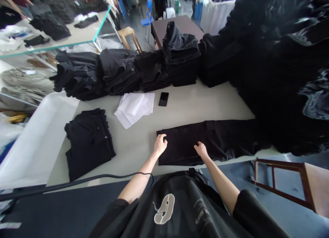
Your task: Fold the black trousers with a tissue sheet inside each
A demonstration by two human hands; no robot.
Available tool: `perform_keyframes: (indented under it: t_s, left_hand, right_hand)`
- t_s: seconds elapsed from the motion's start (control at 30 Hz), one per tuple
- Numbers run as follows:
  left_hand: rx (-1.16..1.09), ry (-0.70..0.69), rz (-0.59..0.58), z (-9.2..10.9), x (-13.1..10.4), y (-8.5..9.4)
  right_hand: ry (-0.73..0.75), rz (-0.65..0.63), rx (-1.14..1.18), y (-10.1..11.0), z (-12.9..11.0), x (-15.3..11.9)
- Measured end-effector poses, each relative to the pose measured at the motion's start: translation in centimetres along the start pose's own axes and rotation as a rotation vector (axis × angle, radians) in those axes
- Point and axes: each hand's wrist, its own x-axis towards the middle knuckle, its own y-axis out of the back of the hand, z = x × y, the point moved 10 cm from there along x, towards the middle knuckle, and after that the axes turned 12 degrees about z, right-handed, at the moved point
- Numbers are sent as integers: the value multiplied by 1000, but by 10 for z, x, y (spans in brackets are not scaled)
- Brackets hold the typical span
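Observation:
A pair of black trousers lies stretched along the front of the table, its right part running under a big dark heap. My left hand is at the left end of the cloth, fingers curled over the edge. Farther right, my right hand rests on the same trousers with thumb and fingers bent in, seeming to pinch the fabric. Both fingertips are partly hidden against the dark cloth. To the left sits a stack of folded black trousers with a button showing.
White paper sheets and a black phone lie mid-table. Folded dark piles line the far edge. A tall heap of black garments fills the right. A black cable crosses left; a wooden stool stands right.

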Motion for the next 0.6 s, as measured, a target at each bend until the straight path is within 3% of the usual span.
perform_keyframes:
  t_s: [0.07, 0.13, 0.27, 0.4, 0.6]
  left_hand:
    - [130, -44, 96, 3, 11, 3]
    - [249, -74, 98, 3, 23, -2]
    - [404, -80, -34, -13, 45, -15]
    - [471, -96, -118, -30, 70, -11]
    - [310, -350, -320, -3, 79, -26]
  right_hand:
    - [-15, -14, -85, -1, 6, -3]
    - [-29, -28, -157, -2, 11, -8]
    - [-23, -44, -262, -2, 11, -19]
    - [-4, -50, -341, 2, 9, -25]
    - [-39, -41, -324, 6, 13, -27]
